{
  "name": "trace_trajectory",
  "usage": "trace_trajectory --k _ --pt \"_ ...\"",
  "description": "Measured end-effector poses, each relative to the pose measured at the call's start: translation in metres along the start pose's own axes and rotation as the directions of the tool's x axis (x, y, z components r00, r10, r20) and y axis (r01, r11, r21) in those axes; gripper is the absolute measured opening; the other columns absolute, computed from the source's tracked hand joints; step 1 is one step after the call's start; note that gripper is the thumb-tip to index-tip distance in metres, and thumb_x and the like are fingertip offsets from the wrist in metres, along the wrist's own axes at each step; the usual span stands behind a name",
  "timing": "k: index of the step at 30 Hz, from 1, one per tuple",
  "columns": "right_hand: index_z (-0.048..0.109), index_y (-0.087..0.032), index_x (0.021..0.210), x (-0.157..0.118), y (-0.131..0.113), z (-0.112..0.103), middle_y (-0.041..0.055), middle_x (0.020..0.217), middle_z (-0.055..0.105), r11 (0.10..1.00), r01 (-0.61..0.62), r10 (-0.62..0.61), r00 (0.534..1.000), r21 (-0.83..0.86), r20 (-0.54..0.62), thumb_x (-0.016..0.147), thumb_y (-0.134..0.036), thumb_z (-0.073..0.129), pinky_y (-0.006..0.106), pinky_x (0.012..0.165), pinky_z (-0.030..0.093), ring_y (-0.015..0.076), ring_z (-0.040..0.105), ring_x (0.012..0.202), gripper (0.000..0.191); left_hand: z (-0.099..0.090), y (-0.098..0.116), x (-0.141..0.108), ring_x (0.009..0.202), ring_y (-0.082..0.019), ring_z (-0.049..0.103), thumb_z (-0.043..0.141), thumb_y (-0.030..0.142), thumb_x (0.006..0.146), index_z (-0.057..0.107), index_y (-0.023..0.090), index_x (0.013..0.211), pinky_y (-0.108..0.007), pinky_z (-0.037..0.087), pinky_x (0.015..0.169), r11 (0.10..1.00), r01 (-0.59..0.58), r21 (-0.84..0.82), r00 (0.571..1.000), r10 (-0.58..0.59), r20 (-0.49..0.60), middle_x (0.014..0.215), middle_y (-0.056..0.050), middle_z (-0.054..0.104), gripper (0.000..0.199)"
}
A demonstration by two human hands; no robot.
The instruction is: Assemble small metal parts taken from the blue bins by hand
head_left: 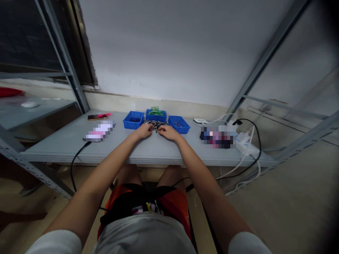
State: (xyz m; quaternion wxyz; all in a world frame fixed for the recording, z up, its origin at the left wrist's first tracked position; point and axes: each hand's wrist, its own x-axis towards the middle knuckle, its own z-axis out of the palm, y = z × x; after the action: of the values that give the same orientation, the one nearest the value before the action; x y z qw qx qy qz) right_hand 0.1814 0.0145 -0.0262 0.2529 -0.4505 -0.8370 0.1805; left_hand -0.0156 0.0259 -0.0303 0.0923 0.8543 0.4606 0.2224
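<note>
A loose pile of small dark and silvery parts (158, 124), too small to name, lies on the grey table (129, 146). My left hand (145, 130) rests at the pile's near left edge, its fingers curled together. Opposite it, my right hand (168, 132) is at the near right edge with thumb and fingers pinched. Whatever either hand holds is too small to make out. Around the pile stand a left blue bin (129, 124) with dark small pieces, a back blue bin (156, 118) with green plastic bags, and a right blue bin (181, 129) with a few small parts.
A blurred-out phone (99, 131) with a black cable lies at the left, near a pink pen (104, 115). To the right are another blurred-out item (216, 137), a white power strip (246, 144) and tangled cables. Metal shelf posts (76, 84) frame the table; a wall stands behind.
</note>
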Motion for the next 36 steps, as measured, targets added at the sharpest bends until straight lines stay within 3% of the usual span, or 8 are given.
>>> trace_trajectory --k 10,16,21,24,29,36 --pt "0.067 -0.015 0.092 -0.001 -0.005 -0.001 0.0022 0.079 0.066 1.000 0.002 -0.002 1.000 -0.002 -0.014 0.079 -0.017 0.052 0.022 0.068 0.039 0.0116 0.056 0.071 0.019 -0.002 -0.001 0.003 0.073 -0.019 0.055 0.047 0.001 0.060 0.061 0.013 0.085 -0.027 0.043 0.067 0.996 -0.085 0.014 0.990 0.086 -0.112 0.079 -0.007 0.062 0.031" --pt "0.065 -0.014 0.100 -0.001 -0.006 0.000 0.0035 0.081 0.066 0.998 0.055 -0.053 0.993 0.013 -0.104 0.083 -0.024 0.052 0.023 0.070 0.040 0.0119 0.055 0.072 0.023 -0.003 0.006 0.003 0.069 -0.015 0.050 0.047 0.007 0.066 0.057 0.015 0.081 -0.025 0.040 0.064 0.973 -0.215 -0.082 0.969 0.202 -0.144 0.075 -0.003 0.057 0.020" --pt "0.064 -0.014 0.106 0.000 -0.006 0.002 0.0042 0.084 0.066 0.995 0.099 -0.097 0.992 0.016 -0.083 0.084 -0.022 0.050 0.024 0.072 0.039 0.0123 0.054 0.073 0.027 -0.004 0.012 0.002 0.072 -0.014 0.049 0.047 0.011 0.071 0.057 0.015 0.083 -0.025 0.040 0.067 0.944 -0.309 -0.120 0.943 0.288 -0.165 0.076 -0.002 0.056 0.016" --pt "0.066 -0.015 0.101 0.001 -0.004 0.002 0.0045 0.087 0.066 0.994 0.107 -0.105 0.992 0.013 -0.073 0.084 -0.020 0.050 0.024 0.075 0.040 0.0127 0.054 0.075 0.024 -0.005 0.015 0.001 0.073 -0.015 0.050 0.047 0.011 0.071 0.057 0.015 0.081 -0.025 0.040 0.068 0.944 -0.309 -0.115 0.945 0.292 -0.146 0.077 -0.003 0.057 0.015" --pt "0.065 -0.013 0.085 0.003 -0.001 0.001 0.0015 0.073 0.063 0.996 0.085 -0.083 0.993 0.018 -0.078 0.087 -0.022 0.046 0.021 0.069 0.039 0.0108 0.053 0.066 0.022 -0.005 0.011 0.002 0.074 -0.016 0.053 0.048 0.013 0.075 0.060 0.014 0.091 -0.026 0.042 0.071 0.967 -0.239 -0.089 0.959 0.220 -0.180 0.082 -0.005 0.061 0.021" --pt "0.065 -0.014 0.087 0.004 0.000 0.000 0.0015 0.073 0.063 0.998 0.061 -0.056 0.989 0.031 -0.135 0.088 -0.025 0.047 0.020 0.067 0.038 0.0110 0.054 0.067 0.021 -0.005 0.004 0.001 0.067 -0.016 0.054 0.047 0.023 0.084 0.066 0.013 0.085 -0.026 0.039 0.064 0.984 -0.166 -0.060 0.981 0.159 -0.112 0.075 -0.005 0.064 0.022"
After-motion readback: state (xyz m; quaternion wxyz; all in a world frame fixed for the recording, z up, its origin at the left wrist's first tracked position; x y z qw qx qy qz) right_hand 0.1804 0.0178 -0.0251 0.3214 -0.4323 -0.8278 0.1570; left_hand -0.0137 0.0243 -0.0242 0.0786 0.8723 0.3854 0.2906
